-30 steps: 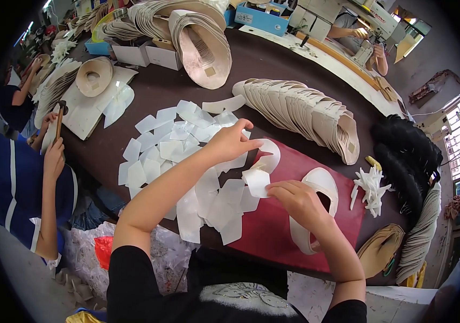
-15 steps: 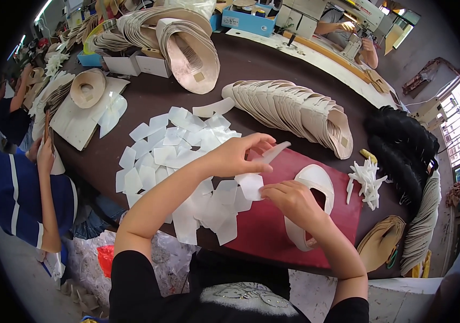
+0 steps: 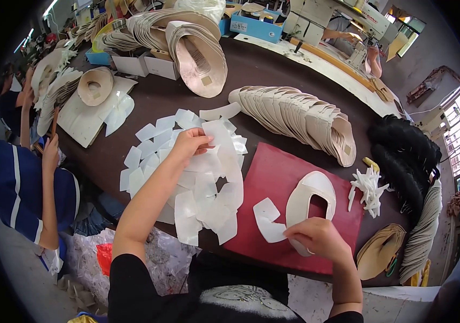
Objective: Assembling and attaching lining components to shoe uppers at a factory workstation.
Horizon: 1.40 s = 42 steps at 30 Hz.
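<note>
My left hand (image 3: 189, 144) reaches over a spread of white cut pieces (image 3: 197, 177) on the dark table and pinches one of them. My right hand (image 3: 318, 237) rests on the red mat (image 3: 273, 177), fingers closed on a white cut piece (image 3: 267, 220) at the near end of a cream shoe upper (image 3: 310, 202) lying flat on the mat.
A fanned row of cream shoe uppers (image 3: 300, 118) lies behind the mat. White scraps (image 3: 370, 185) and black pieces (image 3: 402, 156) sit at the right. More stacked uppers (image 3: 187, 43) and boxes stand at the back. A person in blue (image 3: 20, 188) sits at the left.
My left hand has left the mat and moved left onto the pile of white pieces. My right hand has shifted right along the mat with a white piece beside the cream upper.
</note>
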Available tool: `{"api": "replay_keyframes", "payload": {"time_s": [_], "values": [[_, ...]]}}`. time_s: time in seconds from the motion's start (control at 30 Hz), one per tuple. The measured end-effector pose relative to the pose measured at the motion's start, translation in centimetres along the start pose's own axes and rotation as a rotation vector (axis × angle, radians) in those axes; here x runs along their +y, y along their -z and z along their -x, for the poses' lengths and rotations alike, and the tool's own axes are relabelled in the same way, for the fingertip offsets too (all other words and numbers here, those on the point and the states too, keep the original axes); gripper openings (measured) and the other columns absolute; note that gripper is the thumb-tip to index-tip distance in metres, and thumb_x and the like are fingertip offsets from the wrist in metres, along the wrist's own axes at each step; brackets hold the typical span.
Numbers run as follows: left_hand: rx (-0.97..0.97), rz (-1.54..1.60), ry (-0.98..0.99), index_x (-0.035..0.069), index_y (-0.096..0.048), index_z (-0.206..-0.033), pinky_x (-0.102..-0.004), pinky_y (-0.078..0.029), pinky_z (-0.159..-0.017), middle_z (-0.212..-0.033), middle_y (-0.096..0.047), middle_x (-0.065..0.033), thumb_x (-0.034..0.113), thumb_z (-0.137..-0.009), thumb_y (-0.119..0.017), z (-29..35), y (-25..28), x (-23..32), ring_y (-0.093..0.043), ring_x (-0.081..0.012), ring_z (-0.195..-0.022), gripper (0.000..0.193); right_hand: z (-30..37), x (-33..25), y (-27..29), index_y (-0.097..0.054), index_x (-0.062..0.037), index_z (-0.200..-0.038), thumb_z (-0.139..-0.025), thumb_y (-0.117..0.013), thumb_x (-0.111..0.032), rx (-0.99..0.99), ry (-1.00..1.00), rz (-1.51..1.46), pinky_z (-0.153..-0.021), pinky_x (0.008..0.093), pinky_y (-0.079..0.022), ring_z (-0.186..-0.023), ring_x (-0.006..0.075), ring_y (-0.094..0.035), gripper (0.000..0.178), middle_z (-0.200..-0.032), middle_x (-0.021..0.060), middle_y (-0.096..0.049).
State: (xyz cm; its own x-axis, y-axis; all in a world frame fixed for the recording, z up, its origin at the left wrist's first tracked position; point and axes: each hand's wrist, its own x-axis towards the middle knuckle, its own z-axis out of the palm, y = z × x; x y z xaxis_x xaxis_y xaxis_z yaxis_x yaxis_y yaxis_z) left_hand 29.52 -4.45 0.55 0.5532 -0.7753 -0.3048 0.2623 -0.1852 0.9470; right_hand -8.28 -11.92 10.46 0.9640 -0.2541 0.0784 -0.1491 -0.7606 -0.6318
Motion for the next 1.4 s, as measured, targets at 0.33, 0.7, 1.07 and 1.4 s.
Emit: {"api": "replay_keyframes", "payload": {"time_s": [0.33,0.7,1.07,1.4], "values": [[-0.062,0.354,0.023,0.003,-0.058,-0.113,-0.021,-0.057,-0.073,-0.094,-0.067,-0.0061,0.009,-0.09,-0.065,5.5,3.0,-2.6,-0.072,-0.0232,-0.092,0.025,-10.8,2.9,3.8,-0.057,0.0011,-0.119,-0.089,-0.059,0.003,0.748,-0.265,-0.697,-0.074,0.0258,-0.056,-0.079,0.0171,-0.065,0.03,-0.09,0.0133,-0.067],[0.034,0.479,-0.044,0.001,-0.056,-0.116,-0.0233,-0.057,-0.078,-0.098,-0.064,-0.0084,0.003,-0.09,-0.063,12.8,2.4,-2.6,-0.071,-0.0232,-0.093,0.026,-19.9,11.6,-4.2,-0.066,-0.0001,-0.102,-0.088,-0.06,-0.003,0.341,-0.472,-0.082,-0.072,0.0263,-0.054,-0.083,0.0159,-0.064,0.015,-0.096,0.0102,-0.066],[0.081,0.387,-0.116,-0.002,-0.053,-0.123,-0.0257,-0.058,-0.081,-0.096,-0.065,-0.0098,0.002,-0.093,-0.059,12.3,1.0,-2.4,-0.071,-0.0255,-0.093,0.031,-15.1,2.6,-3.4,-0.07,-0.0034,-0.109,-0.08,-0.072,-0.007,-0.032,-0.111,-0.251,-0.07,0.027,-0.048,-0.078,0.0162,-0.059,0.029,-0.097,0.0074,-0.068],[0.16,0.42,-0.399,-0.002,-0.055,-0.116,-0.0263,-0.055,-0.082,-0.099,-0.069,-0.0152,0.001,-0.093,-0.057,12.9,-0.5,-3.3,-0.069,-0.0213,-0.091,0.023,-15.2,1.9,-4.8,-0.074,0.0016,-0.097,-0.08,-0.07,-0.003,-0.037,-0.247,-0.282,-0.056,0.0262,-0.042,-0.059,0.0121,-0.051,0.018,-0.071,0.0045,-0.066]]}}
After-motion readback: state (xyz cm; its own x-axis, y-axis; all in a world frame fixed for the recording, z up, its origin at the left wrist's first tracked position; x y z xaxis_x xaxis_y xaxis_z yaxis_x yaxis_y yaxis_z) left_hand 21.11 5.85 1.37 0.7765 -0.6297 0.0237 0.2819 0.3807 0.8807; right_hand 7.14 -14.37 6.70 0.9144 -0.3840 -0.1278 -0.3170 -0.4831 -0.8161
